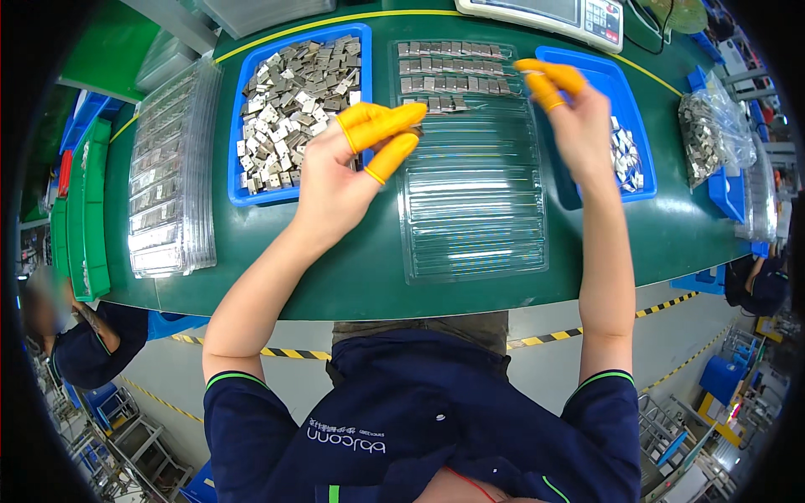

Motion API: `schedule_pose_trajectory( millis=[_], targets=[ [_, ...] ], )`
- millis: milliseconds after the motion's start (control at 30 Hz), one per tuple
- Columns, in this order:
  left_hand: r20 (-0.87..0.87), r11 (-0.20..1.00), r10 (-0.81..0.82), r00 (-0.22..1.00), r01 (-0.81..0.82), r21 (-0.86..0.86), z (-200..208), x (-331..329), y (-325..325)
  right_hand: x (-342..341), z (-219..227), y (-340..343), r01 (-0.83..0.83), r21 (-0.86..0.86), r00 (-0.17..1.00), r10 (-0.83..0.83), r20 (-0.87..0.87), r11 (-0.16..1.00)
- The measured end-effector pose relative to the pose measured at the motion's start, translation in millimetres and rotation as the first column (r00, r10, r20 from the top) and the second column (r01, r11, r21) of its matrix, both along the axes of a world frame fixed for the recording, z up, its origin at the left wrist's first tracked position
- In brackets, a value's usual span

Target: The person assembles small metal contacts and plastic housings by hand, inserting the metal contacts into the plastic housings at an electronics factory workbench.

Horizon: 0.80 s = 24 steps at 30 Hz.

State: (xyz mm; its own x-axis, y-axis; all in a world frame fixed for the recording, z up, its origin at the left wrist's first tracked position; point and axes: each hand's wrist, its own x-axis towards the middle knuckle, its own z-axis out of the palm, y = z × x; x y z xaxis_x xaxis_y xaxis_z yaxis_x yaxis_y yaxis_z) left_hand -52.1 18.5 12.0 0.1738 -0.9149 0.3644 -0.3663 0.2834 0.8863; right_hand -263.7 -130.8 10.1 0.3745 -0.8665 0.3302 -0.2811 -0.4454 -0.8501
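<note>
My left hand (335, 172), with yellow finger cots on thumb and fingers, pinches a small metal connector piece (418, 130) over the left side of a clear ribbed plastic tray (474, 235). At the tray's far end sit rows of flat silver metal connectors (453, 67); the nearest row is only partly filled. My right hand (574, 117), also in yellow finger cots, is closed at the fingertips beside the right end of those rows. Whatever is between its fingers is too small to make out. A blue bin (236, 180) heaped with loose metal connectors lies left of the tray.
Right of the tray, a smaller blue bin (650, 180) holds small white and blue parts. Filled clear trays (172, 184) are stacked at the left. A weighing scale (553, 17) stands at the back; a bag of metal parts (700, 138) lies far right. Other people sit on both sides.
</note>
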Motion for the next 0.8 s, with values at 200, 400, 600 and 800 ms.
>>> schedule_pose_trajectory(
  millis=[200,400,600,800],
  targets=[
    [-0.389,0.975,0.004,0.921,0.082,0.205,-1,-6,2,27,0,42,-0.174,0.374,0.981,0.127,0.148,0.911],
    [-0.479,0.96,0.092,0.873,0.049,0.274,-1,-3,1,32,7,48,-0.272,0.496,0.958,0.183,0.221,0.825],
    [-0.431,0.945,0.137,0.892,0.012,0.326,1,-4,1,36,8,53,-0.375,0.524,0.907,0.186,0.378,0.765],
    [-0.473,0.954,0.137,0.87,0.012,0.299,0,0,1,39,12,59,-0.383,0.479,0.919,0.271,0.287,0.79]
  ],
)
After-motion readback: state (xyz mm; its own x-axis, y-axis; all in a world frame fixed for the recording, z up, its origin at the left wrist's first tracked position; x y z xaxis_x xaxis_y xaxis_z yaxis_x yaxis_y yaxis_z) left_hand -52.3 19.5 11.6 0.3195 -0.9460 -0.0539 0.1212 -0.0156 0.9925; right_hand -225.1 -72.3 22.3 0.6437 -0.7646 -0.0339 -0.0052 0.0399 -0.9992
